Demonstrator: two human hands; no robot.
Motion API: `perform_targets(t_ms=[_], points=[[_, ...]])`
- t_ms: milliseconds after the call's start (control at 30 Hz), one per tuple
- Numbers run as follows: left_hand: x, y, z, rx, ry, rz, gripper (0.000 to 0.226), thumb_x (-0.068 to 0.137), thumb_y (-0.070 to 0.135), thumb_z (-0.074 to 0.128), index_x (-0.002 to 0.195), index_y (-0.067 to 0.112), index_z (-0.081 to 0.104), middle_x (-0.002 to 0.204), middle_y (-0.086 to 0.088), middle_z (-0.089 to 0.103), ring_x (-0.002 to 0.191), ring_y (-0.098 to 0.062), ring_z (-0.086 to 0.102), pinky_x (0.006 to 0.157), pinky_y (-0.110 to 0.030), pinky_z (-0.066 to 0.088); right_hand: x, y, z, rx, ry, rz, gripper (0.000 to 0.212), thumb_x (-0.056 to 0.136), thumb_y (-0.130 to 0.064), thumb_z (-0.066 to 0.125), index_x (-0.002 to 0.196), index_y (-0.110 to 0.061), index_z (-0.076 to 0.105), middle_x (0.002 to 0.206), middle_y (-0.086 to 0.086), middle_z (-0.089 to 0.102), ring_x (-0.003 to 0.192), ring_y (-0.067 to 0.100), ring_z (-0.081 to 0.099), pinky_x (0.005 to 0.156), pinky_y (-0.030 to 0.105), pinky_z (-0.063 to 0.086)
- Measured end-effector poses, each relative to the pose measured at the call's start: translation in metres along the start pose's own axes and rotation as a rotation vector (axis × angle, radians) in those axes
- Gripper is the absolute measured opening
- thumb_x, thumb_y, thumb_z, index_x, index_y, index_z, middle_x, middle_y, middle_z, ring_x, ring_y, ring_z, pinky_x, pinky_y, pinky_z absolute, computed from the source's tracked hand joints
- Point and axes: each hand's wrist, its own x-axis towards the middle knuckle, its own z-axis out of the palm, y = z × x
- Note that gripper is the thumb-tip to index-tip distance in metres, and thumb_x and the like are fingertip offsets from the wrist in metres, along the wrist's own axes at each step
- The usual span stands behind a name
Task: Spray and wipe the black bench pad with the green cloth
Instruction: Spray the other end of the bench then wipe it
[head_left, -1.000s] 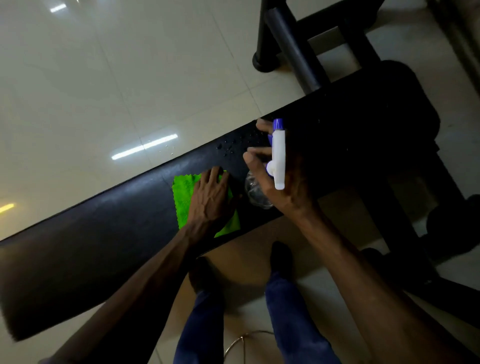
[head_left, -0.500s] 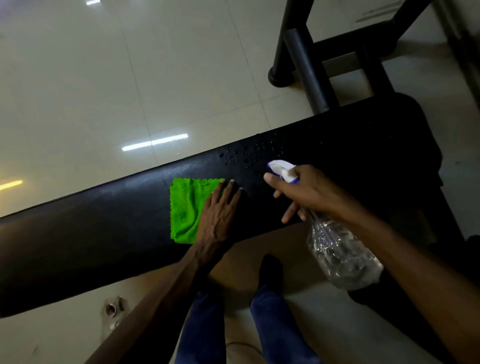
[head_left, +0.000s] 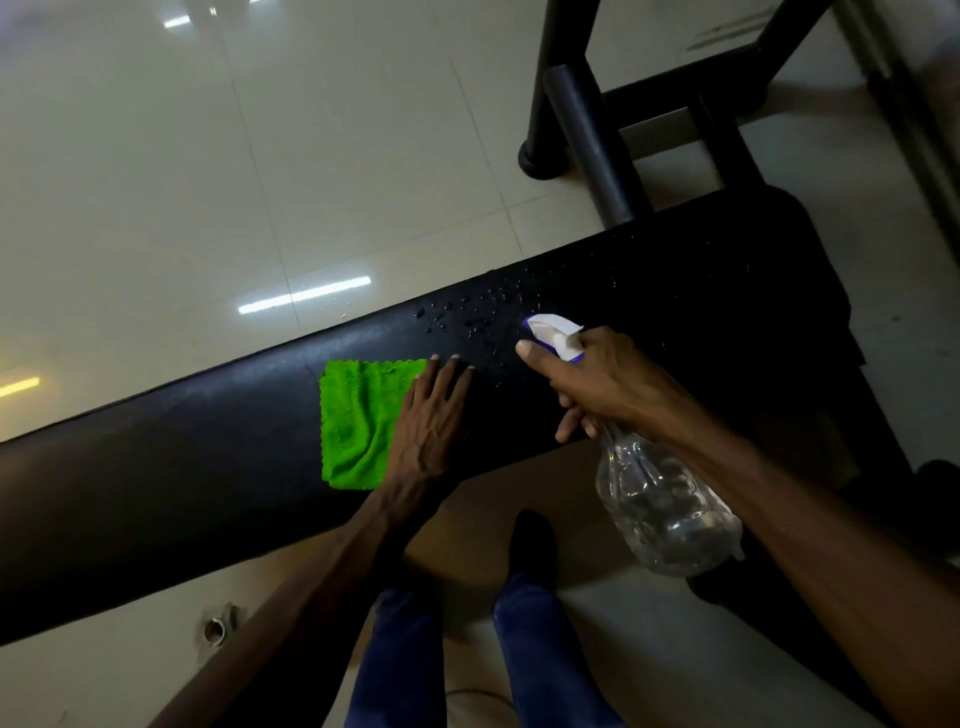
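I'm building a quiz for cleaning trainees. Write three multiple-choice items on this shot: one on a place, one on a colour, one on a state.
1. Where does the cloth lie?
A. on the floor
B. on the bench pad
C. over the bottle

2. What colour is the cloth?
A. green
B. red
C. white

3. What does the right hand do?
A. hangs idle
B. presses the cloth
C. holds the spray bottle

Answers:
1 B: the green cloth lies flat on the black bench pad under the left hand.
2 A: it is bright green.
3 C: the right hand grips the spray bottle.
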Motion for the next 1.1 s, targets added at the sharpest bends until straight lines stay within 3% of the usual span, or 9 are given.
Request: perform_targets(t_ms=[100,233,367,467,533,700,867,1000,1100], points=[[0.016,0.016,-0.001,0.011,-0.015,0.044,0.069,0.083,0.038,0.04,0.139,0.001,0.056,0.141,-0.023,0.057,0.131,-0.049,0.052,0.101,-0.058,0.048,-0.003,0.014,-0.016,0.068,0.017,0.008,0.053,0.099,-0.057,0.062,0.129,-0.013,0.06,0.097,0.011,0.077,0.059,0.031,0.077,0.04,0.025,0.047],[0.026,0.029,-0.001,0.006,-0.012,0.066,0.074,0.09,0.044,0.033,0.153,0.008,0.037,0.158,-0.018,0.039,0.149,-0.041,0.031,0.116,-0.053,0.034,-0.008,0.021,-0.028,0.047,0.095,-0.028,0.034,0.101,-0.054,0.06,0.101,-0.021,0.056,0.073,0.011,0.069,0.051,0.028,0.073,0.037,0.024,0.044],[0.055,0.072,0.006,0.023,-0.051,0.143,0.075,0.102,0.038,0.049,0.161,0.018,0.009,0.17,-0.007,0.007,0.157,-0.028,-0.001,0.125,-0.042,0.008,-0.02,0.049,-0.068,0.136,0.218,-0.043,0.033,0.101,-0.051,0.061,0.108,-0.019,0.055,0.09,0.008,0.078,0.051,0.028,0.073,0.039,0.026,0.047],[0.073,0.098,0.01,0.053,-0.075,0.187,0.074,0.104,0.038,0.046,0.161,0.02,0.002,0.17,-0.006,-0.003,0.157,-0.027,-0.008,0.125,-0.04,0.002,-0.027,0.068,-0.096,0.12,0.361,-0.015,0.042,0.102,-0.052,0.059,0.095,-0.01,0.062,0.072,0.011,0.071,0.04,0.021,0.065,0.042,0.027,0.048],[0.083,0.108,0.018,0.083,-0.101,0.204,0.076,0.104,0.039,0.046,0.161,0.02,0.001,0.17,-0.006,-0.005,0.156,-0.028,-0.009,0.126,-0.044,0.001,-0.033,0.081,-0.112,0.172,0.429,-0.006,0.029,0.103,-0.05,0.058,0.096,-0.022,0.061,0.073,0.01,0.068,0.037,0.016,0.062,0.04,0.024,0.048],[0.087,0.117,0.036,0.155,-0.129,0.207,0.09,0.098,0.043,0.059,0.161,0.023,-0.002,0.168,-0.003,-0.014,0.155,-0.028,-0.015,0.127,-0.047,-0.001,-0.045,0.112,-0.15,0.283,0.578,0.069,0.05,0.103,-0.051,0.059,0.101,-0.001,0.064,0.079,0.007,0.071,0.034,0.014,0.06,0.034,0.021,0.042],[0.084,0.116,0.039,0.168,-0.076,0.223,0.091,0.099,0.04,0.059,0.159,0.024,-0.008,0.161,0.001,-0.022,0.148,-0.019,-0.023,0.121,-0.041,-0.006,-0.058,0.146,-0.169,0.409,0.648,0.122,0.045,0.102,-0.055,0.059,0.128,-0.019,0.059,0.089,0.004,0.075,0.04,0.018,0.066,0.035,0.022,0.042],[0.085,0.113,0.044,0.136,-0.073,0.225,0.091,0.098,0.048,0.057,0.153,0.029,-0.013,0.161,-0.001,-0.021,0.15,-0.022,-0.021,0.125,-0.046,0.0,-0.07,0.163,-0.169,0.413,0.69,0.151,0.03,0.103,-0.051,0.058,0.113,-0.022,0.056,0.071,0.004,0.068,0.035,0.015,0.061,0.035,0.022,0.042],[0.086,0.11,0.048,0.152,-0.064,0.228,0.092,0.096,0.052,0.057,0.158,0.028,-0.008,0.164,-0.003,-0.018,0.151,-0.024,-0.019,0.127,-0.049,0.006,-0.073,0.173,-0.158,0.43,0.656,0.155,0.036,0.102,-0.053,0.059,0.11,-0.018,0.06,0.082,0.004,0.074,0.04,0.02,0.065,0.038,0.024,0.045]])
